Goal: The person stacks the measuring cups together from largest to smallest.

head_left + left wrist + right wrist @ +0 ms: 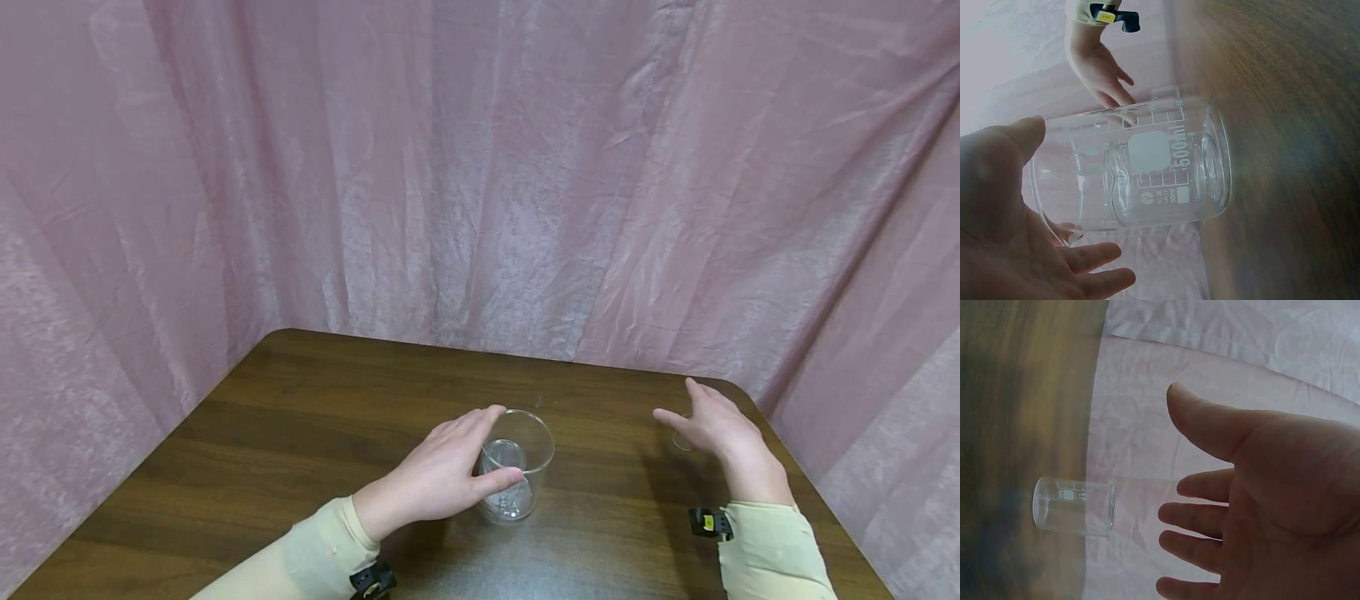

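A large clear glass beaker (542,467) marked 500ml stands upright on the table, with a smaller beaker (1163,199) marked 50ml inside it. My left hand (438,475) is at its upper left, thumb and spread fingers on either side of the rim; whether they touch the glass is hard to tell. Over the table's far right part is my right hand (716,423), fingers extended and holding nothing. Beyond its fingertips, another small glass beaker (1072,507) stands upright, mostly hidden by the hand in the head view.
The brown wooden table (337,400) has rounded far corners. Pink curtains (465,208) hang around its back and sides. A small black device (711,523) is strapped at the right wrist, and another device (372,581) at the left.
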### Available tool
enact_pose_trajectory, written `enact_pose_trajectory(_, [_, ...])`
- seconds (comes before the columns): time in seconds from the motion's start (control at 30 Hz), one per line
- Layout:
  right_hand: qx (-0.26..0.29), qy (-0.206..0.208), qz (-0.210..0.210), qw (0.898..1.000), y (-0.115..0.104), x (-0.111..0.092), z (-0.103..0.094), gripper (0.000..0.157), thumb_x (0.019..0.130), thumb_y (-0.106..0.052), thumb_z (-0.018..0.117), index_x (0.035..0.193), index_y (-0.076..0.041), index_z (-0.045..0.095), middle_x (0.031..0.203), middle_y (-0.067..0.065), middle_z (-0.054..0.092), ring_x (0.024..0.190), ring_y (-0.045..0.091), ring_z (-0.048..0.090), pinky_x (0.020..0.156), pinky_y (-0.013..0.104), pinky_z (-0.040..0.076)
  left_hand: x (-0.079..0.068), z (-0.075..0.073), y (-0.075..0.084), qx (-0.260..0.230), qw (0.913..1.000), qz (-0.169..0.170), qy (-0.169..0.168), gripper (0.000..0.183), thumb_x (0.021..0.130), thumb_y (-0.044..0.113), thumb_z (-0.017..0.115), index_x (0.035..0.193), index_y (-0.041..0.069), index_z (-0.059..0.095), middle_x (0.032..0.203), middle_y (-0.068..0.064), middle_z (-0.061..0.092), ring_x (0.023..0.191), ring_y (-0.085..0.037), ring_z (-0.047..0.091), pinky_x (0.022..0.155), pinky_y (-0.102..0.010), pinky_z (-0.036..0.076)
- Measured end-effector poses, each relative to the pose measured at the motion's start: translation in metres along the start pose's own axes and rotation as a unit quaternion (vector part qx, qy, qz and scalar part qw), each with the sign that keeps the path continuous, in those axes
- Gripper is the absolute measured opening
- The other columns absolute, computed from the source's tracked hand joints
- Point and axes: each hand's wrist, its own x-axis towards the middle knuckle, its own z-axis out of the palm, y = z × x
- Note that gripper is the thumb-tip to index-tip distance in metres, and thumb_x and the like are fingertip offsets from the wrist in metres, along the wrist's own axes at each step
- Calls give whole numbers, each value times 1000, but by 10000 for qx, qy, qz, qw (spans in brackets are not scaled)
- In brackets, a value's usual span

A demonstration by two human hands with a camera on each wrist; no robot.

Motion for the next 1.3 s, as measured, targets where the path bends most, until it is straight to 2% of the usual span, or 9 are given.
enact_pose_trajectory(0.3, [-79,70,-38,9999,6,3,3,97,104,-47,71,159,21,29,159,49,32,147,68,33,115,77,37,1,0,0,-3,9999,119,48,80,104,64,68,162,14,46,150,-5,62,141,-28,58,119,-60,43])
enact_pose_trajectory(0.83, [-64,-354,238,9991,10,1,2,96,103,-43,75,161,18,29,158,50,32,145,69,34,110,78,41,2,1,-1,-12,9999,78,64,83,103,69,66,163,15,46,153,-3,60,143,-27,57,121,-59,42])
enact_pose_trajectory(1.07, [-40,-425,301,9986,10,0,2,96,102,-41,76,161,18,28,159,49,30,146,69,34,110,78,41,2,1,-1,-50,9999,111,85,79,104,68,66,160,17,47,149,-1,62,139,-25,59,119,-58,44])
enact_pose_trajectory(1.3, [-21,-472,261,9985,12,0,4,93,103,-38,75,159,20,30,157,51,32,143,71,36,111,77,41,2,1,-1,-52,10000,58,53,80,103,67,67,162,16,46,152,-3,61,142,-27,57,120,-59,42])
